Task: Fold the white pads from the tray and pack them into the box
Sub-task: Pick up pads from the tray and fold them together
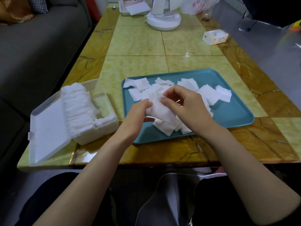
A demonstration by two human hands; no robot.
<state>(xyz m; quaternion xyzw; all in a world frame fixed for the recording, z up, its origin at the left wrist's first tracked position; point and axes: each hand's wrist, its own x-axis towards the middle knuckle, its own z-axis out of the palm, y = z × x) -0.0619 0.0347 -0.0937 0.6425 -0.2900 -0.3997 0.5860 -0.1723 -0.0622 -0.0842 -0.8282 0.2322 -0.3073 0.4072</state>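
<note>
A teal tray lies on the table before me with several loose white pads scattered across it. Above the tray's near left part I hold one white pad between both hands. My left hand grips its left edge. My right hand pinches its upper edge with thumb and fingertips. To the left stands the clear plastic box with its lid swung open toward me. A row of folded pads fills its left side.
A white fan base stands at the far end of the table, beside a white tray and a plastic bag. A small clear box lies at the far right. A grey sofa runs along the left.
</note>
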